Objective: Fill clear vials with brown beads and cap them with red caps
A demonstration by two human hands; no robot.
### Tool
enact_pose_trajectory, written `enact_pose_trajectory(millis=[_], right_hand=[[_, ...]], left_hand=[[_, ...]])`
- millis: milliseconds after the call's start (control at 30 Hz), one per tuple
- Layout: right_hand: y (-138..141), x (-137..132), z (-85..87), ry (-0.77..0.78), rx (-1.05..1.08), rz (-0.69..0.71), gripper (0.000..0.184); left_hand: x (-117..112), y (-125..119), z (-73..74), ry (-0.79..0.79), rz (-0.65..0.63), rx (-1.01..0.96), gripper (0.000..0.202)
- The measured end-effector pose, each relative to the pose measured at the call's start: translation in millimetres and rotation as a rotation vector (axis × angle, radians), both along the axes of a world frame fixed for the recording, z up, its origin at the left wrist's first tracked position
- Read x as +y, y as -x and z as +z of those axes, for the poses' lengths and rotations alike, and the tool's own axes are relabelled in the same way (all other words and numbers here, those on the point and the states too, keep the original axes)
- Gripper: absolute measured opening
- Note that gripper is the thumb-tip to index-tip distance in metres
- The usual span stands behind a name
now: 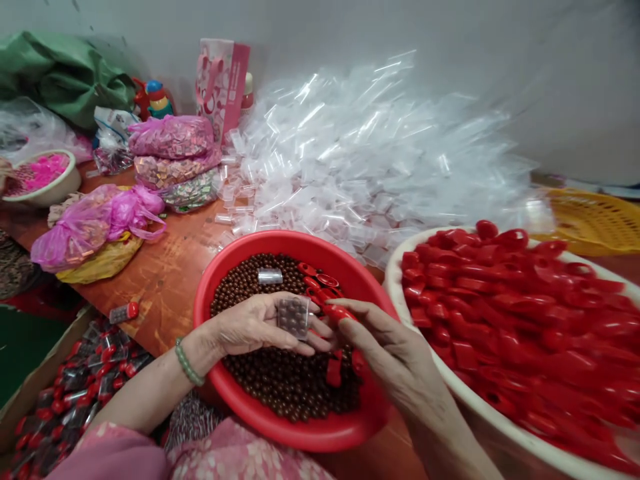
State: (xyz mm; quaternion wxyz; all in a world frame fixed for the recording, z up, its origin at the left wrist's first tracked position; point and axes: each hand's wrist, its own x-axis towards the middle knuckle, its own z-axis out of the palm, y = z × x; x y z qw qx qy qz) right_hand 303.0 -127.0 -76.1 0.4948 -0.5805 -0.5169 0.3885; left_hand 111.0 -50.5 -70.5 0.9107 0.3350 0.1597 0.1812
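Observation:
My left hand (265,323) holds a small clear plastic box (293,318) filled with dark brown balls, gripped by the thumb and fingers. Close to its right, my right hand (387,347) pinches a glossy red plastic cap (341,312). The cap and the box are near each other; whether they touch I cannot tell. Both hands are above a red basin (295,437) of brown balls (295,390). A clear empty box (270,276) and several red caps (327,281) lie on the balls.
A white tub (400,287) of red caps stands right. Clear boxes (345,147) are heaped behind. Finished-looking filled boxes (75,387) lie in a carton lower left, one filled box (123,313) on the table. Pink bags (173,137) and another person's hand (6,175) are left.

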Motion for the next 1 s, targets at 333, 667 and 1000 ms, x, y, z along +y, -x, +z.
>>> enact_pose_trajectory(millis=[333, 667, 1000], right_hand=[[10.7, -3.5, 0.0, -0.013, -0.037, -0.106, 0.031], [30.3, -0.8, -7.7, 0.032, 0.440, -0.203, 0.032], [55.3, 24.9, 8.8, -0.031, 0.478, -0.216, 0.025]], left_hand=[[-2.9, 10.0, -8.0, 0.028, -0.081, -0.050, 0.043], [0.1, 24.1, -13.0, -0.237, -0.014, 0.125, 0.042], [13.7, 36.8, -5.6, -0.324, 0.052, 0.133, 0.042]])
